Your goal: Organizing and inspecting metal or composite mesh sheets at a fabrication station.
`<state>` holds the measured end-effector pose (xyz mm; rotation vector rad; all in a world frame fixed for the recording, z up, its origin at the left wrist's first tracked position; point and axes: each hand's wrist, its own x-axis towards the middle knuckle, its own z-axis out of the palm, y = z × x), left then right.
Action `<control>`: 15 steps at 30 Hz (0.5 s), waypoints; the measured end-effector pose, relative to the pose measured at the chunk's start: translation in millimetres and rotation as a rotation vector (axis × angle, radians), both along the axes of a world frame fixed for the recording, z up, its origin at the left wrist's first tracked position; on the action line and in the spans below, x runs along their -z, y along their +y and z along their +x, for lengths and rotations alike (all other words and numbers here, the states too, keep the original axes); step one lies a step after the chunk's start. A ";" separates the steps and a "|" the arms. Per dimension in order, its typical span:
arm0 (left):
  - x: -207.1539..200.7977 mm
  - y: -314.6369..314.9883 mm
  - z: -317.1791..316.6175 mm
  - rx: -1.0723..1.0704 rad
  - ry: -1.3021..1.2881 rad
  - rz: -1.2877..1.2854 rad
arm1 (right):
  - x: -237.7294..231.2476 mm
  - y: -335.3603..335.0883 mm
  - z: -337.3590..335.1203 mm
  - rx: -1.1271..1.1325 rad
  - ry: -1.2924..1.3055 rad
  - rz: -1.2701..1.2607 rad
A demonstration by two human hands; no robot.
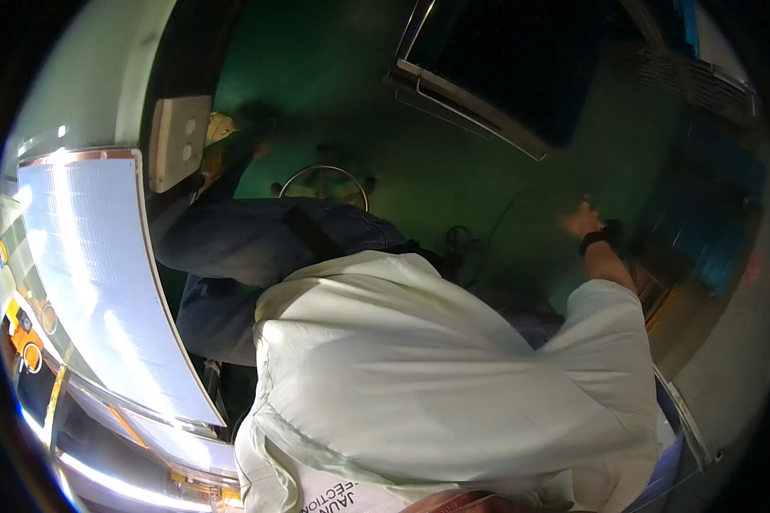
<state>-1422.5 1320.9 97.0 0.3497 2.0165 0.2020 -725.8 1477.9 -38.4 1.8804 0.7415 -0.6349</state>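
Note:
My right hand (583,221) reaches out low at the right, over the green floor, with a dark band (599,238) around the wrist. Its fingers are smeared and dim, so whether they hold anything is unclear. The nearest things to it are stacked blue crates (701,205), apart from the hand on its right. My left hand does not show. My torso in a loose white garment (436,342) fills the lower middle, and my legs in dark trousers (274,235) point to the left.
A bright white-topped table (85,256) stands at the left, with a pale box with two round spots (180,144) beyond it. A metal ring on a wheeled base (325,168) lies past my legs. A dark cabinet-like block with a metal edge (505,68) stands ahead.

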 end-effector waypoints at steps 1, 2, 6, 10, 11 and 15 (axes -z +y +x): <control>2.6 2.1 -2.5 0.019 -0.021 0.011 | 11.2 -3.8 47.7 0.449 -0.002 0.581; 5.1 0.9 -4.0 0.030 -0.044 0.019 | 21.8 -7.6 89.4 0.885 0.016 1.170; -2.8 -7.9 -4.0 0.053 -0.063 0.050 | -25.8 60.2 59.5 1.690 0.914 1.900; -4.1 -26.0 -0.9 0.084 -0.147 0.073 | -121.0 135.9 -10.0 1.388 1.637 1.574; -4.0 -30.8 3.4 0.095 -0.176 0.078 | -150.0 162.6 -37.4 1.268 1.460 1.731; -0.6 -56.3 20.5 0.153 -0.346 0.114 | -261.4 275.4 -69.6 0.868 2.091 1.064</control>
